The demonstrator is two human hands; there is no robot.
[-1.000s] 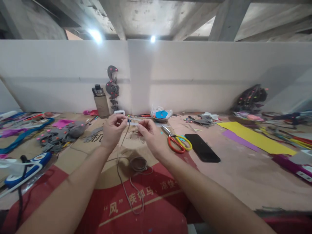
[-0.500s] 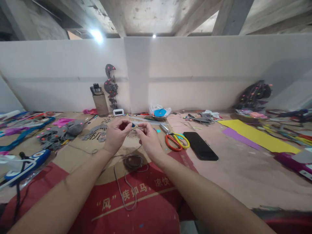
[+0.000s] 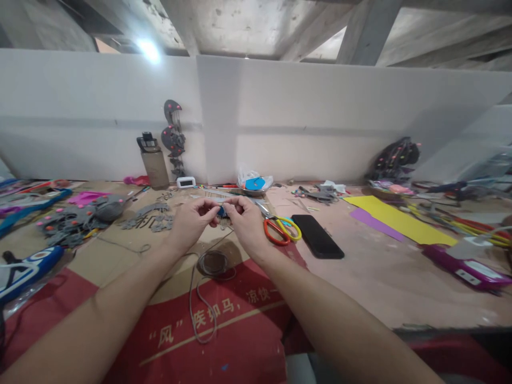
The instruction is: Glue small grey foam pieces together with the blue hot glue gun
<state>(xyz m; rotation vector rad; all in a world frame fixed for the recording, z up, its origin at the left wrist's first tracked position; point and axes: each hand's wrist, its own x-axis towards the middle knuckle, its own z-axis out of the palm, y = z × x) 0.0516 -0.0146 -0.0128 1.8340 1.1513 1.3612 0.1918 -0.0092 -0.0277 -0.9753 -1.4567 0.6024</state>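
Observation:
A small blue piece sits between the fingertips of my two hands, above the cardboard. My left hand pinches it from the left. My right hand has its thumb and fingers closed at its right side, and the fingers hide most of it. Grey cord runs up toward my hands from a loose coil lying on the cardboard below them. Just right of my right hand lie scissors with one red and one yellow handle.
A black phone lies right of the scissors. Yellow sheet and a purple power strip are farther right. Behind stand a bottle, a small white clock and a bowl. Grey cut pieces are heaped at left.
My right hand has come closer to my left, and its fingers now meet at the blue piece. The whole view has shifted slightly to the right.

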